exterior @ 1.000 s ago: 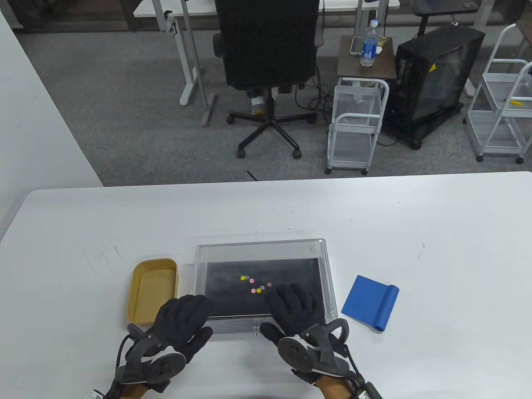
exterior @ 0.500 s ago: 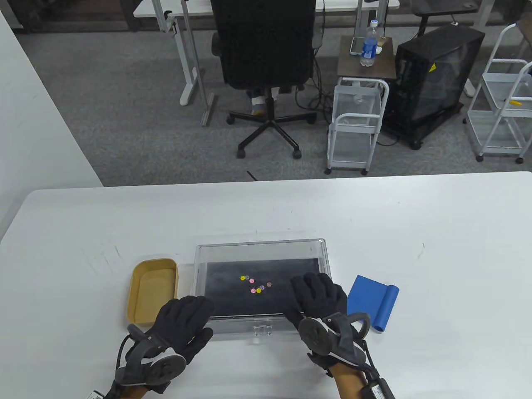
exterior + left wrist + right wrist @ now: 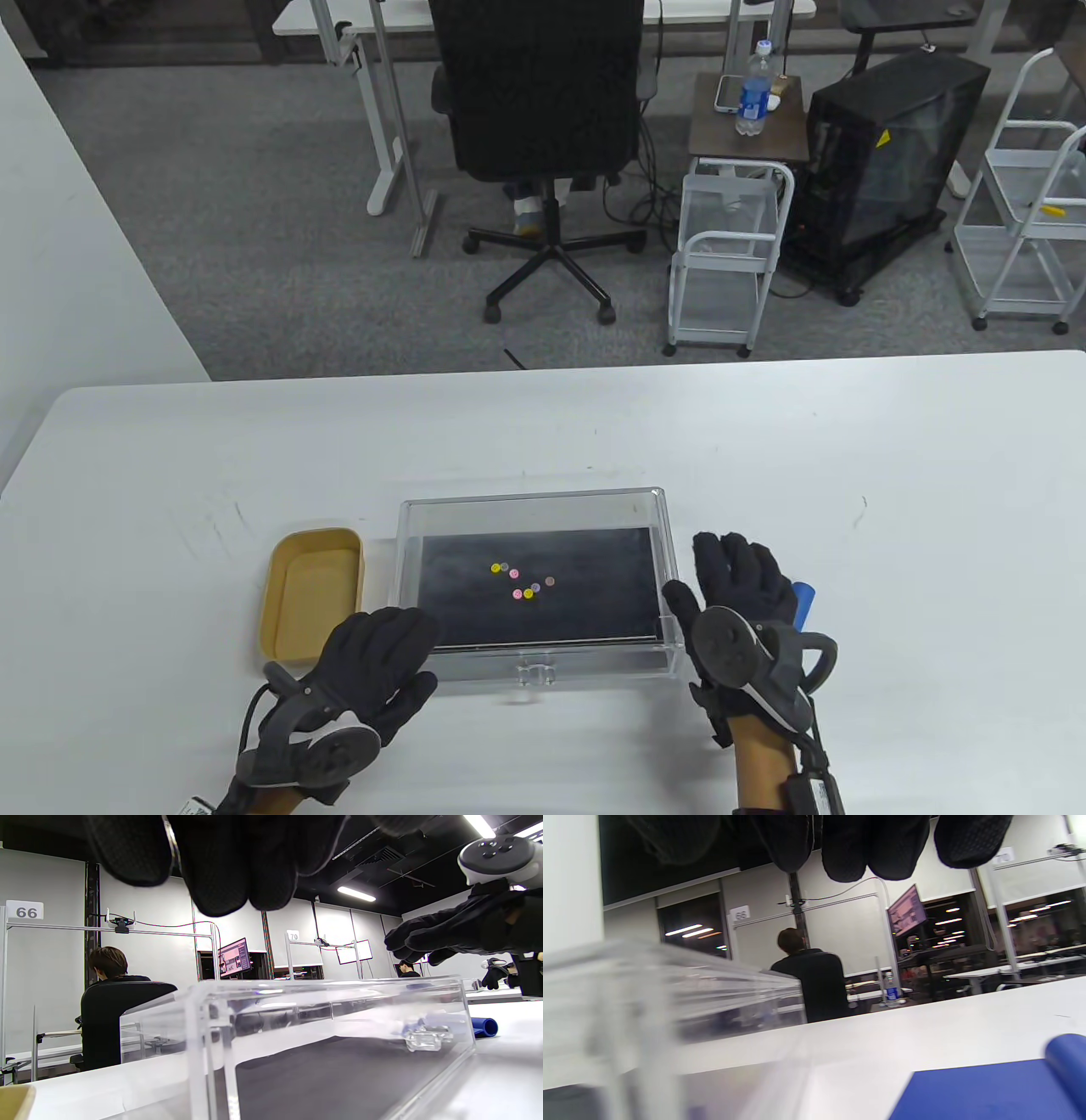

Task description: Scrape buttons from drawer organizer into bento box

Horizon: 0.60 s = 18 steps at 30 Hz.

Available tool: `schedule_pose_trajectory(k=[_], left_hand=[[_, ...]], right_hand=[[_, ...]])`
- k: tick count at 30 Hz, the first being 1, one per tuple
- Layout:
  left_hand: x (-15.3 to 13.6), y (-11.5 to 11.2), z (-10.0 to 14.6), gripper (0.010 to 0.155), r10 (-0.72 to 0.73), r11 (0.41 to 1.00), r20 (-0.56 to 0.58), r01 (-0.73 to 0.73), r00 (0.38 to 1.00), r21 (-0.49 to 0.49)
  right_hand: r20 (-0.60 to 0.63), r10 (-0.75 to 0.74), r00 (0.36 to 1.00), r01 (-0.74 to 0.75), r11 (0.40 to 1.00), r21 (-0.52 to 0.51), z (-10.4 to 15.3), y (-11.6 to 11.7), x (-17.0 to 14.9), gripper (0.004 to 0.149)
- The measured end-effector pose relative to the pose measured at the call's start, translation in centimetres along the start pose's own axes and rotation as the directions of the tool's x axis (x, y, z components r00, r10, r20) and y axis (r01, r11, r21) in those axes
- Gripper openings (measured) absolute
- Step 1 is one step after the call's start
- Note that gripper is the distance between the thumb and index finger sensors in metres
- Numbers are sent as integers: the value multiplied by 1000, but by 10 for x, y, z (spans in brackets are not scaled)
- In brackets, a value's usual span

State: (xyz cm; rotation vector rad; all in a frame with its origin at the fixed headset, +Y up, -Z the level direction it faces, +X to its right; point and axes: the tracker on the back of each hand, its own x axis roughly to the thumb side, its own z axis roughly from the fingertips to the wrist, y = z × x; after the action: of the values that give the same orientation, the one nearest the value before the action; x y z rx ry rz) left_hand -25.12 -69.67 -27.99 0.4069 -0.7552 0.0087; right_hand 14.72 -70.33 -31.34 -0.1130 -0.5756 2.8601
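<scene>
a: buttons [image 3: 519, 581], small round ones in yellow, pink, grey and purple, where do they lie?

b: clustered on the black floor of the clear acrylic drawer organizer [image 3: 534, 508], which sits near the front edge of the white tabletop [image 3: 764, 424], about midway along it.

a: and the tan oblong bento box [image 3: 312, 543]?

b: just beside the organizer's left wall, toward the tabletop's front left. no button shows inside it.

a: left hand [image 3: 373, 658]?

b: it lies at the organizer's front left corner with fingers stretched flat. whether they touch the wall, i cannot tell. in the left wrist view the fingers [image 3: 220, 861] hang above the clear rim, gripping nothing.

a: right hand [image 3: 742, 594]?

b: just right of the organizer, over the blue scraper card with a rolled edge [image 3: 804, 601], covering most of it. its fingers are spread and loose. in the right wrist view the fingertips [image 3: 865, 849] hang above the blue sheet, grasping nothing.
</scene>
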Motion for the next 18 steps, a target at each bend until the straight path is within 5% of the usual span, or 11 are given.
schedule_pose_trajectory(k=[12, 18], left_hand=[[1, 0, 0, 61, -4, 1000, 14, 3, 1000, 6], [2, 0, 1, 61, -6, 1000, 18, 6, 1000, 0]], right_hand=[[-365, -12, 931, 41, 996, 73, 4, 14, -80, 64], [-409, 46, 912, 104, 935, 338, 2, 42, -80, 66]])
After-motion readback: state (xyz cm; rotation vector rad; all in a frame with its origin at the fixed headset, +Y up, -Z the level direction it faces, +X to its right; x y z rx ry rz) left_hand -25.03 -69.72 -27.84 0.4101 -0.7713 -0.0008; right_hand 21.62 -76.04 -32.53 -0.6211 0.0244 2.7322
